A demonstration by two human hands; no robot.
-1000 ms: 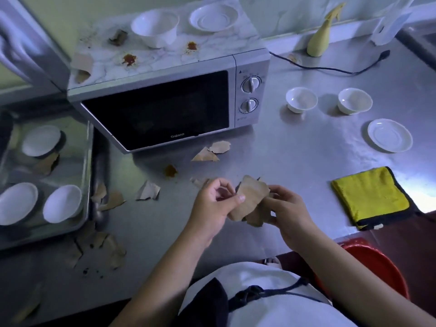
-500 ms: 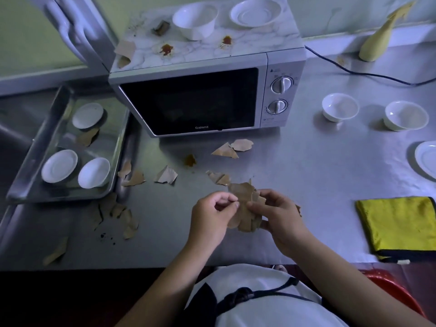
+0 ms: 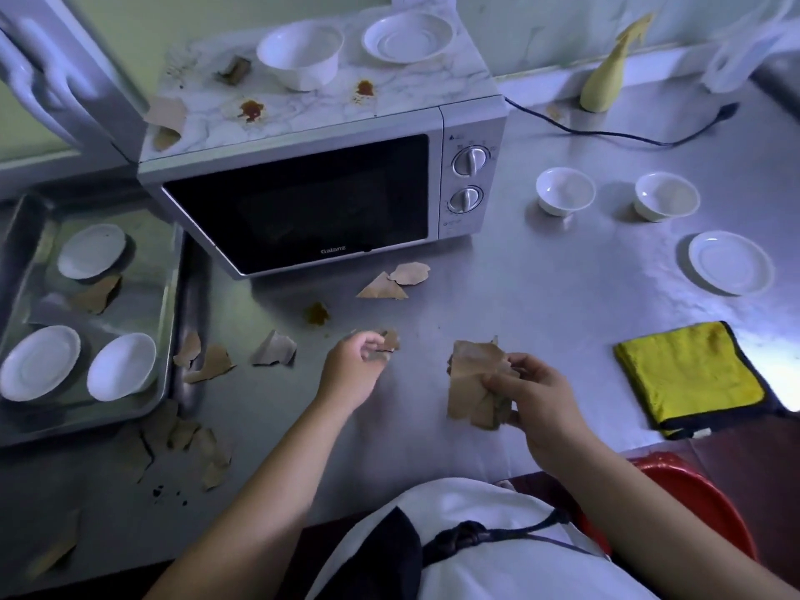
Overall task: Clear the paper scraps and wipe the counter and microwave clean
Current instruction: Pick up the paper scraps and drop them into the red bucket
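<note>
My right hand (image 3: 534,394) grips a bundle of brown paper scraps (image 3: 472,378) above the steel counter (image 3: 541,305). My left hand (image 3: 355,368) reaches to a small scrap (image 3: 391,339) lying on the counter, fingers curled at it. More scraps lie in front of the microwave (image 3: 303,205): a pair (image 3: 391,281) by its door, one pale piece (image 3: 275,349), two near the tray (image 3: 208,359) and a heap (image 3: 190,443) at the front left. Brown stains (image 3: 252,109) and scraps (image 3: 164,119) mark the microwave's top. A brown stain (image 3: 317,313) sits on the counter.
A yellow cloth (image 3: 688,374) lies at the right. White bowls (image 3: 565,191) and a saucer (image 3: 729,262) stand behind it. A steel tray (image 3: 171,296) with dishes sits at the left. A bowl (image 3: 298,58) and plate (image 3: 407,36) rest on the microwave. A red bin (image 3: 688,482) stands below the counter edge.
My hands have come apart. The left hand let go of the bundle and moved left and forward to a scrap on the counter; the right hand keeps the bundle.
</note>
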